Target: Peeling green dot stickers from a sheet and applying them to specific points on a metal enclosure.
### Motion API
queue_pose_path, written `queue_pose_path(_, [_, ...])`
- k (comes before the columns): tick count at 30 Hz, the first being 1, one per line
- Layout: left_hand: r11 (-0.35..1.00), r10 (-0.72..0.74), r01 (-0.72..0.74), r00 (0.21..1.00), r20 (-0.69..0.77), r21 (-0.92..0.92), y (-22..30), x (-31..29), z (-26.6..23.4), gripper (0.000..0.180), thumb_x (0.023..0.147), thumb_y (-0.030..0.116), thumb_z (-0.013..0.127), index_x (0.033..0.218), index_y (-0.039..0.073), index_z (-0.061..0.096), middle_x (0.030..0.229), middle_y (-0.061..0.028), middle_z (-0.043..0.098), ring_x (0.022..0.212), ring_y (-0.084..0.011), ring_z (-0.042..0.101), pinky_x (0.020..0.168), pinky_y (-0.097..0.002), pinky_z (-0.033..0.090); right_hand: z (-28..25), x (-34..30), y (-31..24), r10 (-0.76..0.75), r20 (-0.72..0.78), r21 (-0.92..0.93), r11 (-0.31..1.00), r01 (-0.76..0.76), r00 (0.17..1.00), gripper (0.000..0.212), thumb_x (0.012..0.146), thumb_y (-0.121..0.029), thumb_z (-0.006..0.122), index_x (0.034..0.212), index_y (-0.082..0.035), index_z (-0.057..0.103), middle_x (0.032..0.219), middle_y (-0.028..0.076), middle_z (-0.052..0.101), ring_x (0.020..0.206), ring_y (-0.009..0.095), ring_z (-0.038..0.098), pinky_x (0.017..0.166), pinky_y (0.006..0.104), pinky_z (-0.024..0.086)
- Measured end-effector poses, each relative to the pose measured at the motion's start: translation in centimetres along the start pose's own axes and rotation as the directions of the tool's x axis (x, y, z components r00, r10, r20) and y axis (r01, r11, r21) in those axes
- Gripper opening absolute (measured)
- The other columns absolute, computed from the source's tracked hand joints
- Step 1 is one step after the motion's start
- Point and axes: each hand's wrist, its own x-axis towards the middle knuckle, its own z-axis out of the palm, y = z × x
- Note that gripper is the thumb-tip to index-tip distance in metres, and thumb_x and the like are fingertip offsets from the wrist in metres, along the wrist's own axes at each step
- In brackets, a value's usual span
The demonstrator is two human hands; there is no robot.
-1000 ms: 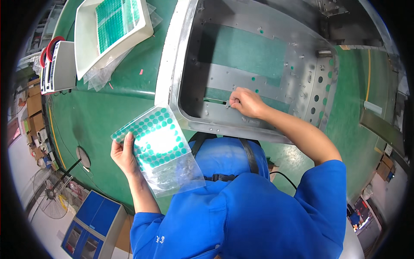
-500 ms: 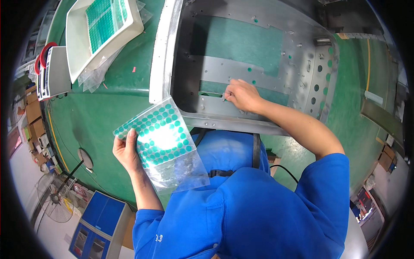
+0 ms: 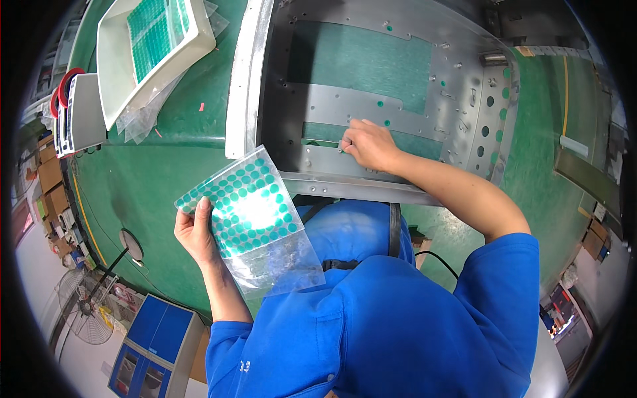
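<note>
My left hand (image 3: 193, 230) is closed on a sheet of round green stickers (image 3: 255, 212), its thumb lying on top at the left edge. A clear plastic part hangs from the sheet's lower end, and light glares off the middle. My right hand (image 3: 369, 145) reaches into a large metal enclosure (image 3: 358, 103). Its fingers are curled together, with the tips at the metal beside a narrow slot near the close wall. Whatever those fingers pinch, if anything, is hidden or too small to name. Several green dots (image 3: 380, 103) sit on the inner metal face.
At the upper left, a white bin (image 3: 113, 86) holds more green sticker sheets (image 3: 156, 33) in plastic. Red tape rolls (image 3: 68, 83) stand beside it. The enclosure's right wall has a row of round holes and studs. A fan (image 3: 86, 305) and a blue-doored cabinet (image 3: 156, 331) stand at the lower left.
The view has shifted slightly, moving the enclosure and bin a little left in the picture. My right fingertips stay at the same place on the metal, and my left hand still holds the sticker sheet.
</note>
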Motion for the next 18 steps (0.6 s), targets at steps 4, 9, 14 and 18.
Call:
queue_pose_path(4, [1.0, -0.001, 0.001, 1.0, 0.0, 0.01, -0.2, 0.0, 0.0, 0.012, 0.074, 0.006, 0.066, 0.084, 0.002, 0.06, 0.076, -0.0028, 0.061, 0.065, -0.0066, 0.054, 0.062, -0.0171, 0.043, 0.1, -0.1, 0.0, -0.018, -0.026, -0.015, 1.0, 0.017, 1.0, 0.009, 0.074, -0.017, 0.056, 0.074, -0.008, 0.059, 0.082, 0.006, 0.052, 0.082, 0.024, 0.051, 0.069, 0.0369, 0.043])
queue_pose_path(9, [1.0, -0.009, 0.009, 1.0, -0.004, -0.001, 0.1, 0.0, 0.2, 0.011, 0.074, 0.006, 0.066, 0.083, 0.002, 0.06, 0.075, -0.0025, 0.061, 0.064, -0.0063, 0.054, 0.061, -0.0169, 0.043, 0.3, -0.2, 0.0, -0.021, -0.044, -0.031, 0.999, 0.02, 0.999, 0.007, 0.074, -0.017, 0.056, 0.074, -0.01, 0.058, 0.081, 0.005, 0.052, 0.082, 0.024, 0.052, 0.068, 0.0369, 0.044])
queue_pose_path(14, [1.0, -0.011, 0.011, 1.0, -0.015, 0.018, -0.1, -0.1, 0.2, 0.011, 0.074, 0.006, 0.066, 0.083, 0.002, 0.06, 0.075, -0.0024, 0.061, 0.064, -0.0062, 0.054, 0.062, -0.017, 0.043, -0.8, 0.0, -0.6, 0.067, 0.012, 0.131, 0.989, -0.068, 0.998, 0.01, 0.069, -0.014, 0.061, 0.078, -0.011, 0.056, 0.079, 0.006, 0.054, 0.078, 0.025, 0.055, 0.066, 0.0376, 0.043])
queue_pose_path(18, [1.0, -0.007, 0.007, 1.0, -0.021, 0.012, 0.1, -0.1, 0.2, 0.011, 0.074, 0.006, 0.065, 0.083, 0.002, 0.06, 0.075, -0.0026, 0.061, 0.065, -0.0064, 0.054, 0.062, -0.0171, 0.043, -1.1, 0.9, 0.2, 0.108, 0.099, 0.208, 0.97, -0.127, 0.989, 0.02, 0.064, -0.012, 0.067, 0.078, -0.01, 0.053, 0.08, 0.007, 0.057, 0.076, 0.027, 0.056, 0.062, 0.0387, 0.042])
